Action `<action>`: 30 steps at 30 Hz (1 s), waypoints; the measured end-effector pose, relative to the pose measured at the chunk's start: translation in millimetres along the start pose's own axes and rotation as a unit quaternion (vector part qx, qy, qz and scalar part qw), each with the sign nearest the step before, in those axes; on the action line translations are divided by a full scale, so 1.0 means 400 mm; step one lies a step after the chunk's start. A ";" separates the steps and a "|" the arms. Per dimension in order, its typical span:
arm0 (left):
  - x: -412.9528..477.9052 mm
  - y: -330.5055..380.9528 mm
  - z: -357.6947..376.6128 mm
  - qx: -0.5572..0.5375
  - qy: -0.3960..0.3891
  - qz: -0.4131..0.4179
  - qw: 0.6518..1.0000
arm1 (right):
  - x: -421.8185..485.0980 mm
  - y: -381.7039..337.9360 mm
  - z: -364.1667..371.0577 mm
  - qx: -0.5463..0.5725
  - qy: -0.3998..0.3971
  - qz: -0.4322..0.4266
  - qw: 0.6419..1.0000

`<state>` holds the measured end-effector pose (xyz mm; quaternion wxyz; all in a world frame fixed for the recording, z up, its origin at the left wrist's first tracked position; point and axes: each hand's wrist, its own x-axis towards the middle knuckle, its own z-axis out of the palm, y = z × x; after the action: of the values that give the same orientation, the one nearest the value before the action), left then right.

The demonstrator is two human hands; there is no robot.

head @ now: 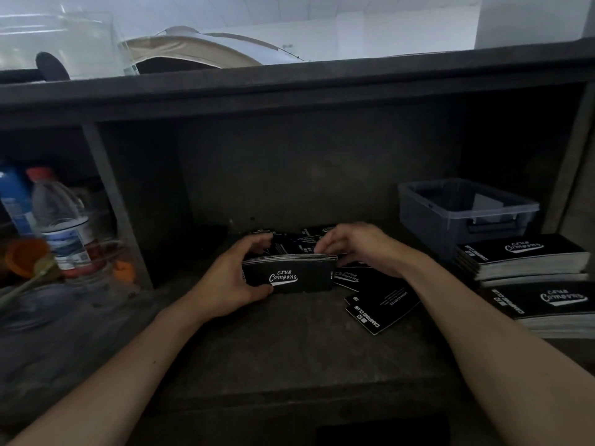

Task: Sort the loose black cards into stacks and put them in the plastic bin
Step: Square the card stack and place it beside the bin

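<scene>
Two hands on one stack of black cards [289, 275], mid-worktop [289, 365], toward the back edge. Stands on a long edge, printed face toward the camera, top edges a little uneven. Round its left end, the left hand [236, 280], clamped, thumb along the bottom front, fingers over the back. Over the top right corner, the right hand [357, 249], fingers curled, thumb at the right end. Looks like squaring up, though hard to tell whether pinching a single card or only pressing.

Just right of the stack, loose cards [380, 300], flat and overlapping, with more behind it. At the back right corner, the plastic bin [428, 226], translucent, contents hard to make out. Along the right edge, in front of the bin, two finished stacks [521, 255], well apart from both hands.

Probably light singly, heavier as a block. Stiff, smooth-looking card, so likely slippery face to face and apt to fan or spill if squeezed at one end only. Best taken by both short ends, or across the long edges with thumb opposite fingers, under firm, even pressure. Flat loose ones likely awkward to lift: better slid onto an overlap, then pinched at a corner.
</scene>
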<state>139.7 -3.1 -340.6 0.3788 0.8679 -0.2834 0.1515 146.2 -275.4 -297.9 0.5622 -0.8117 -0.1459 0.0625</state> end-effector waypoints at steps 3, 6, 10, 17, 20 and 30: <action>0.001 0.012 0.001 -0.034 -0.016 -0.003 0.999 | -0.013 -0.003 0.006 -0.086 0.016 -0.079 0.993; 0.002 0.028 0.001 -0.052 -0.032 -0.010 0.998 | -0.019 -0.003 0.019 -0.088 -0.003 -0.086 0.992; -0.004 0.035 -0.004 -0.048 -0.039 0.007 0.998 | -0.057 -0.007 0.016 0.045 0.016 -0.022 0.999; -0.011 0.033 -0.029 -0.065 -0.038 0.007 0.997 | -0.233 -0.064 -0.118 -0.421 -0.069 0.109 0.898; -0.014 0.055 -0.028 -0.063 -0.055 -0.003 0.997 | -0.254 -0.055 -0.104 -0.500 -0.093 0.157 0.846; -0.112 0.055 -0.080 -0.010 -0.030 -0.029 0.999 | -0.161 -0.004 -0.064 -0.478 -0.088 0.037 0.873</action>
<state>89.2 25.7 -328.2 0.3830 0.8762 -0.2704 0.1116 91.7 -317.5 -291.1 0.0877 -0.9773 -0.1764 0.0773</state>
